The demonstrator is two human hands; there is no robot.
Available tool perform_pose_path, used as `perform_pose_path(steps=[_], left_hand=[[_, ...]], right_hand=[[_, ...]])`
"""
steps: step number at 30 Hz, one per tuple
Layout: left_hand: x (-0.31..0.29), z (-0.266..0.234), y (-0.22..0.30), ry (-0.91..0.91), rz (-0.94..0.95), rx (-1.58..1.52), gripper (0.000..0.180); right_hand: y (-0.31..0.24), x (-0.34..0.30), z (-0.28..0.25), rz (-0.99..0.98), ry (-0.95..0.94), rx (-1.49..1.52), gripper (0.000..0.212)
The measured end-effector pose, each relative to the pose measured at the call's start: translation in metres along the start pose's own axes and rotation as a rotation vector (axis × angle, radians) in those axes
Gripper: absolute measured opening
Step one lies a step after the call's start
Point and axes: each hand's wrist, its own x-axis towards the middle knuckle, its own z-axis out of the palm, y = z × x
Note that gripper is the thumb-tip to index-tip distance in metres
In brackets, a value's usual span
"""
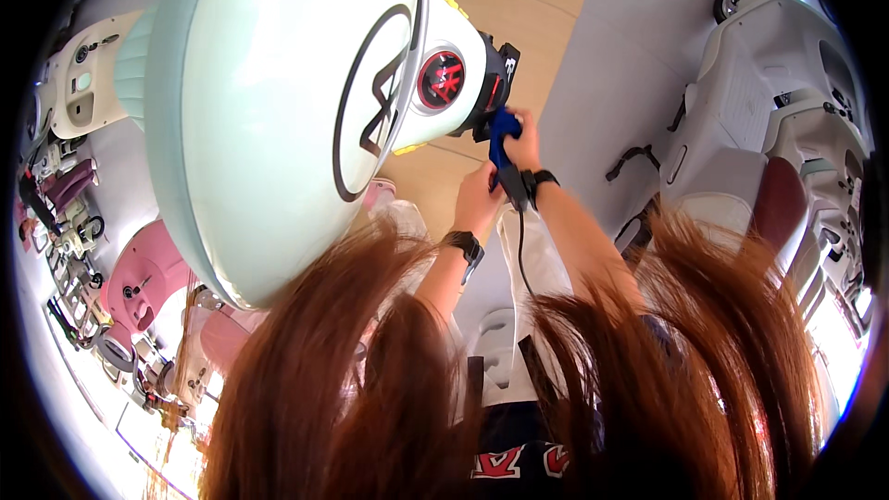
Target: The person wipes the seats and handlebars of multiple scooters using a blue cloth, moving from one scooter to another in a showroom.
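Observation:
A large pale mint-green rounded shell (pixel 269 102) with a dark ring mark stands close in front of me, to the left. Beyond its edge sits a round red-and-black emblem (pixel 441 81) on a pale housing, with black fittings (pixel 496 83) at the housing's right end. Just below those fittings, a blue cloth (pixel 502 134) hangs bunched against them. My right hand (pixel 525 142) is closed round the cloth from the right. My left hand (pixel 478 196) pinches near its lower end; the fingertips are partly hidden.
Grey scooters (pixel 732 111) stand on the right, with a black stand or lever (pixel 632 161) jutting out. Pink scooter parts (pixel 143 278) and a cream scooter (pixel 88 74) are at the left. A black cable (pixel 521 255) runs down from my right wrist. Loose hair covers the lower view.

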Motion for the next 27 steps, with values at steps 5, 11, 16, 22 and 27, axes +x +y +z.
perform_pose_path(steps=[5, 11, 16, 22, 27], left_hand=[[-0.031, 0.006, -0.022, -0.039, -0.010, 0.015, 0.014], [-0.031, -0.007, -0.012, 0.130, -0.108, -0.203, 0.016], [-0.014, -0.038, -0.003, 0.433, -0.054, -0.493, 0.015], [-0.040, -0.071, -0.030, 0.677, -0.072, -0.453, 0.013], [-0.076, -0.082, -0.021, 0.699, -0.115, -0.601, 0.015]], right_hand=[[0.001, -0.041, -0.011, 0.244, 0.031, 0.069, 0.057], [-0.080, -0.033, -0.016, -0.240, 0.185, -0.070, 0.062], [-0.160, -0.028, 0.023, -0.427, -0.007, 0.094, 0.061], [-0.152, -0.065, 0.064, -0.623, -0.379, -0.131, 0.063], [-0.143, -0.069, 0.052, -0.979, -0.611, -0.322, 0.055]])
